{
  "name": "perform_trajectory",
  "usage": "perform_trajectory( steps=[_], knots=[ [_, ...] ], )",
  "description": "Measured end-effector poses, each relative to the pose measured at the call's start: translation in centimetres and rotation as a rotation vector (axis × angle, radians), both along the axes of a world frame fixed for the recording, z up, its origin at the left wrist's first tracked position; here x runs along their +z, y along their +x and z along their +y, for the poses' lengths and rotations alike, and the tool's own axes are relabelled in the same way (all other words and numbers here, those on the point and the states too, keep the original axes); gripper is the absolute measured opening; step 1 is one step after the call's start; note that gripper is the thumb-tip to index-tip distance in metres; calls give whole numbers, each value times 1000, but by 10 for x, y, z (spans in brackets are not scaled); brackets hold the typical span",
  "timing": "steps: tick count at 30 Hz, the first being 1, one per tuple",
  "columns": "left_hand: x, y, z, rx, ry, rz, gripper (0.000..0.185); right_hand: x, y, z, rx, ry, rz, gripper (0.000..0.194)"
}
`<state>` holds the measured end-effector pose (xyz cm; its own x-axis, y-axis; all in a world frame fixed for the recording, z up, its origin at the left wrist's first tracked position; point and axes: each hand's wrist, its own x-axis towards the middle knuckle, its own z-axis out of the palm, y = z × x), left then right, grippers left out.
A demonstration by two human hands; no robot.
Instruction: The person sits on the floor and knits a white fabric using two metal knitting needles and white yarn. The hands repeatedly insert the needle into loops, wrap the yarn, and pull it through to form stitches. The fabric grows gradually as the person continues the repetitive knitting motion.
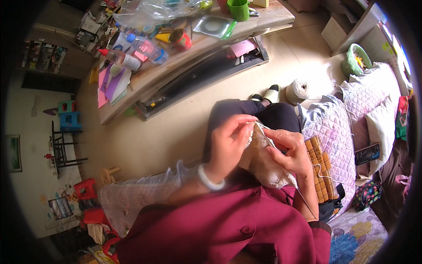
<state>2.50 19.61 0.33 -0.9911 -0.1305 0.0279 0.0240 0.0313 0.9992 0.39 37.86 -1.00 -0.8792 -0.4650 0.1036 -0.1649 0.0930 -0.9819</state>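
A piece of cream knitting [260, 158] hangs between my hands, above my lap. My left hand [230, 142], with a white bangle at its wrist, pinches the upper edge of the knitting near the needle tips. My right hand [288, 148] holds a thin knitting needle [306, 203] and the knitting's right side; the needle's far end sticks out below, along the forearm. White yarn [324, 176] trails over the seat at the right. A large cone of white yarn [297, 90] stands on the floor beyond my knees.
A cluttered wooden table [204, 49] bears bottles, a red can [180, 40] and a green cup [238, 10]. Quilted cushions [333, 132], a wooden bead mat [319, 168] and a phone [367, 154] lie at the right. A green basket [351, 62] stands beyond.
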Motion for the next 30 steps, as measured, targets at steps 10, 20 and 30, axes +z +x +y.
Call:
perform_trajectory(
  steps=[10, 20, 30],
  knots=[
    [4, -9, -25, -343, 8, -150, 12, 2, -6, 1, 108, -12, 181, 26],
    [7, -7, -22, -291, 6, -125, 15, -3, 4, 5, -121, 27, -26, 17],
    [6, -7, -23, -224, 149, -293, 15, -3, 9, 9, 6, 61, 94, 21]
  ],
)
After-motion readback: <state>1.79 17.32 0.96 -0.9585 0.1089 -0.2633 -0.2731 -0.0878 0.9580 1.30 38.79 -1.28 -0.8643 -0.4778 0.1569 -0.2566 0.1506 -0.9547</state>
